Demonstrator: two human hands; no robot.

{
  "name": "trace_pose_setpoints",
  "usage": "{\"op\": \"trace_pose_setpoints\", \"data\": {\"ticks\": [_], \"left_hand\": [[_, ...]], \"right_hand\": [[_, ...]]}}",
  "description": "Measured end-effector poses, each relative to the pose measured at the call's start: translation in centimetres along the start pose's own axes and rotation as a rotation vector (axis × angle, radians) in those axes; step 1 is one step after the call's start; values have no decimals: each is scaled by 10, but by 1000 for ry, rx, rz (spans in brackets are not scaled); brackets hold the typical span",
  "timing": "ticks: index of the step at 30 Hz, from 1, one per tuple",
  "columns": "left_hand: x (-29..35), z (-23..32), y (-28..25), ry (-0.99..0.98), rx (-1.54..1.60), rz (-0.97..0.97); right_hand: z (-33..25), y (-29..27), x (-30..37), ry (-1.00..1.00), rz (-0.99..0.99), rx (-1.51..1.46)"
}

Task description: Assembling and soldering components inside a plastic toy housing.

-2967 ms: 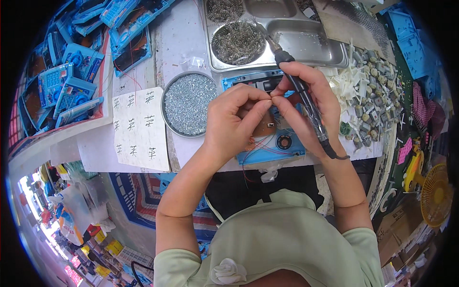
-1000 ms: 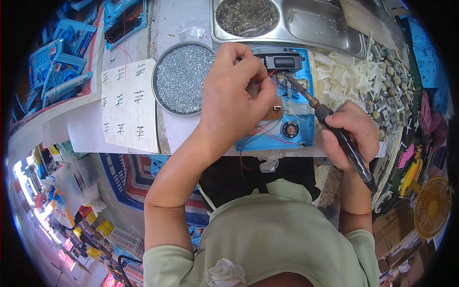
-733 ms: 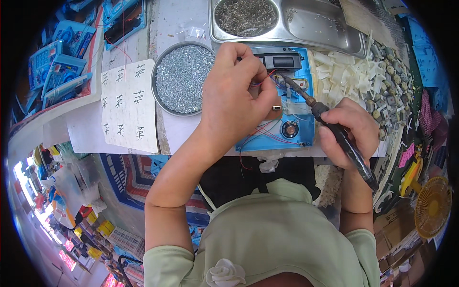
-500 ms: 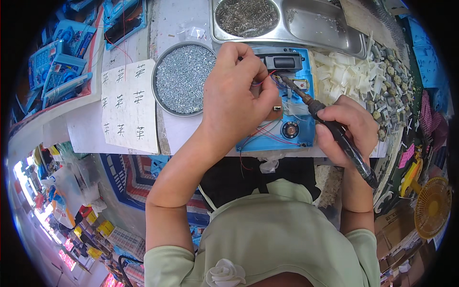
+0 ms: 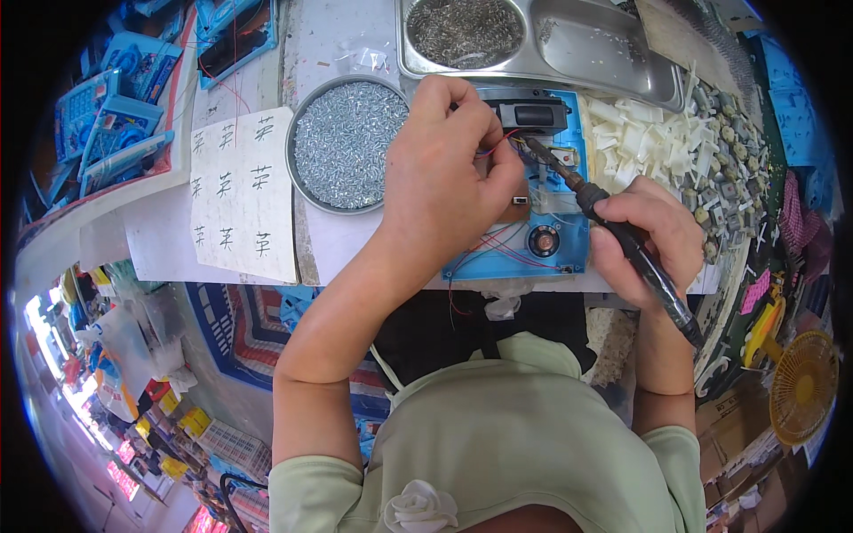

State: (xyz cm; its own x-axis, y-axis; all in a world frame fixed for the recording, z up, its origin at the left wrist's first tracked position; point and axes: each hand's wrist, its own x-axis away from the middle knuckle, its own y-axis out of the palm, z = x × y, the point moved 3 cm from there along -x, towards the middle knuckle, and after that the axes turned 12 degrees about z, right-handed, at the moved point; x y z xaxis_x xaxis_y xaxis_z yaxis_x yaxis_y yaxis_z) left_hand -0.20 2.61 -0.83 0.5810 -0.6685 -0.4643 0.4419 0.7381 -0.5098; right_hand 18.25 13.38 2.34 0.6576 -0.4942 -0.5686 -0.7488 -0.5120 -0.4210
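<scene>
A blue plastic toy housing (image 5: 475, 266) lies on the table in front of me, with thin wires, a round speaker (image 5: 543, 241) and a black battery compartment (image 5: 533, 116) on it. My left hand (image 5: 453, 160) is over its left part, thumb and forefinger pinched on thin red and blue wires (image 5: 498, 147); the fingertips partly hide them. In my right hand (image 5: 653, 235) is a soldering iron (image 5: 633, 244), gripped by its dark handle. Its tip points up and left, close beside the wires; whether it touches them I cannot tell.
A round tin of small silvery metal pieces (image 5: 342, 147) stands left, beside a handwritten sheet (image 5: 240, 200). Behind is a metal tray (image 5: 613, 75) with fine metal wool. White plastic parts (image 5: 644, 142) and small motor-like parts (image 5: 733, 169) are heaped right. More blue housings (image 5: 124, 115) lie far left.
The whole view has shifted slightly. Both hands keep nearly the same places, the left still pinching the wires and the right still holding the soldering iron beside them.
</scene>
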Motion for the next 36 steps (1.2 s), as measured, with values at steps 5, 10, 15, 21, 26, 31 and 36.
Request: {"op": "trace_pose_setpoints", "data": {"ticks": [5,10,15,21,26,31,36], "left_hand": [[-1,1,0,10,-6,6],[-1,1,1,12,-3,8],[1,-1,2,17,4,11],[1,2,0,-7,11,-8],[0,1,2,-11,1,-17],[1,3,0,-21,-31,-37],[7,21,-12,55,-57,55]], "right_hand": [[0,-1,0,-4,6,3],[-1,0,0,-5,15,6],[-3,-4,2,-16,10,-4],[-8,-19,11,-17,52,-51],[-9,-27,19,-1,107,-24],[-9,-35,24,41,132,-7],[-7,-50,29,45,167,-13]]}}
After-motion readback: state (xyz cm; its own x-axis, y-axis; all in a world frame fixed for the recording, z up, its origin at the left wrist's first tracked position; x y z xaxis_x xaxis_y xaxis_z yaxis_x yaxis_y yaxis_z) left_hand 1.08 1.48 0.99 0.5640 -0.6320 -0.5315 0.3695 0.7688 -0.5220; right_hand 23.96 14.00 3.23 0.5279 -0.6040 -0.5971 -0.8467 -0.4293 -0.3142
